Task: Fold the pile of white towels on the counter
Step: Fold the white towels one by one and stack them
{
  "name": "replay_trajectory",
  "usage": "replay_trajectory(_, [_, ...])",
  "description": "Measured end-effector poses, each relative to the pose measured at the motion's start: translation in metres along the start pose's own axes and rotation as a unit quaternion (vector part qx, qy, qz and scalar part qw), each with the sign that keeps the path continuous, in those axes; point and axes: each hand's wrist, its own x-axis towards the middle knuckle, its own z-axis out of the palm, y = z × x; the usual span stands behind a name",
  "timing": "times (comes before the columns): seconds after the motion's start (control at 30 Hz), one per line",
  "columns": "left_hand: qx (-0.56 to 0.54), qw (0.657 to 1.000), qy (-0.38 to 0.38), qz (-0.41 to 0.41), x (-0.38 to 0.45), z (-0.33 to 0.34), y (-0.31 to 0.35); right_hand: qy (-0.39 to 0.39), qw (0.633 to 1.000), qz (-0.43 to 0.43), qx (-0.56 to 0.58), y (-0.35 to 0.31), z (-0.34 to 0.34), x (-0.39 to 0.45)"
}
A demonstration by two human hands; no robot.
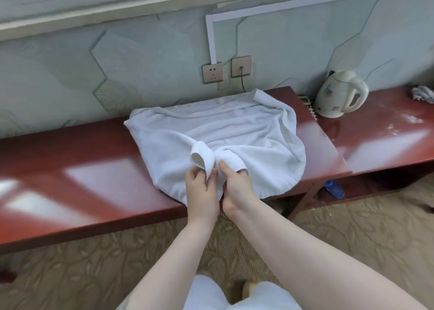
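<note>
A long, glossy, reddish-brown wooden surface [70,173] runs along a pale green patterned wall, seen from above by a camera worn on a person's head. Its left stretch carries only bright window reflections. Toward the middle lies a rumpled white terry-cloth towel [234,126], spread loosely from the back edge of the surface to the front edge, where its near hem droops slightly over. It looks soft and thick, creased in broad folds, with a flat woven band along its far side and one far corner flipped over. The person's left hand [203,190] reaches to the front edge and pinches a rolled-up corner of the towel between thumb and fingers [212,176], so the cloth stands up in a small curl. Just beside it, nearly touching, the right hand [236,187] grips a neighbouring bunch of the same hem, fingers tucked under the cloth. Both hands probably hold the near edge together to lift it and carry it over for a fold; only one towel is plainly visible. On the wall behind are two beige wall sockets [212,73]. Further right, on a lower section of the surface, stands a cream plastic electric kettle [340,94].
</note>
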Motion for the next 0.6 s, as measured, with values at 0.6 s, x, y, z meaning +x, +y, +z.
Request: replay_trajectory(0.6, [0.062, 0.998, 0.017, 0.009, 0.051, -0.003, -0.011, 0.085, 0.982, 0.104, 0.130, -0.025, 0.004, 0.043])
